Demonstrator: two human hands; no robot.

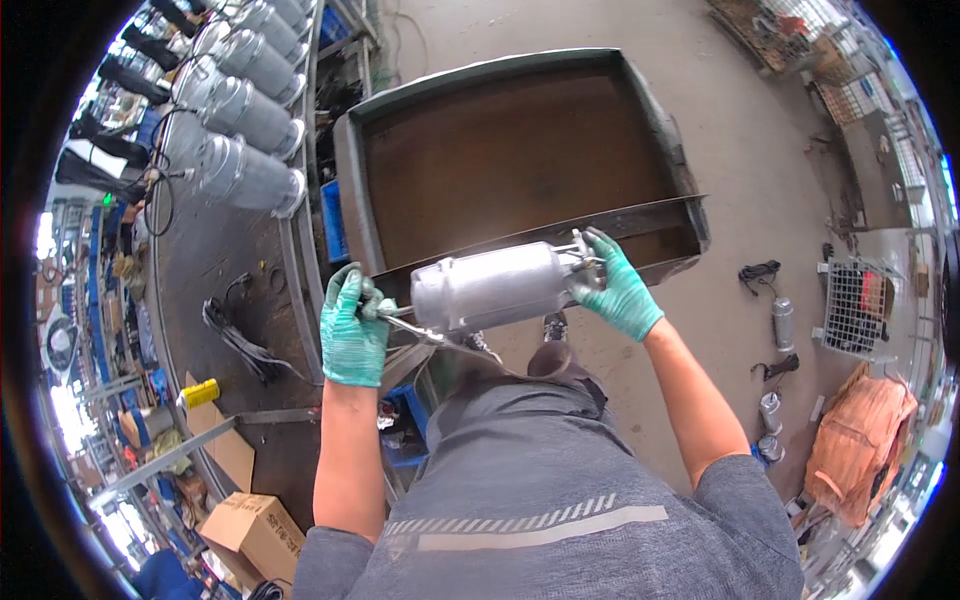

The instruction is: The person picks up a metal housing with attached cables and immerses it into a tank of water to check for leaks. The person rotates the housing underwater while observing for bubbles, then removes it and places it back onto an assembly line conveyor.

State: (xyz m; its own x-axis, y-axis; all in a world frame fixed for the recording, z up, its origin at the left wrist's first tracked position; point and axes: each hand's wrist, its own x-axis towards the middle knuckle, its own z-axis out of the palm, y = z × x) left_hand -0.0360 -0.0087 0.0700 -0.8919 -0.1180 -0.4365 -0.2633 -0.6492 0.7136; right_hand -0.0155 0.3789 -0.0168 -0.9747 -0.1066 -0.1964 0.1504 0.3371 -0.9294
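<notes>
The silver metal cylinder (pixel 492 287) lies sideways before me; my right hand (pixel 618 288) grasps its end, my left hand (pixel 352 328) is clenched around its thin rod (pixel 395 313).

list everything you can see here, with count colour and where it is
metal cylinder housing: 1, silver, held level between both hands, centre
large metal tray: 1, dark green rim with rusty brown floor, beyond the hands
metal canisters: a row of at least five, silver, on the workbench at upper left
black cables: 1 bundle, on the workbench left of the left hand
yellow roll: 1, lower left on the bench
cardboard boxes: at least 2, brown, bottom left
wire basket: 1, white, floor at right
small cylinders: about 3, silver, floor at right
orange sack: 1, lower right floor
left hand: green glove, gripping the cylinder's left end fitting
right hand: green glove, holding the right end
</notes>
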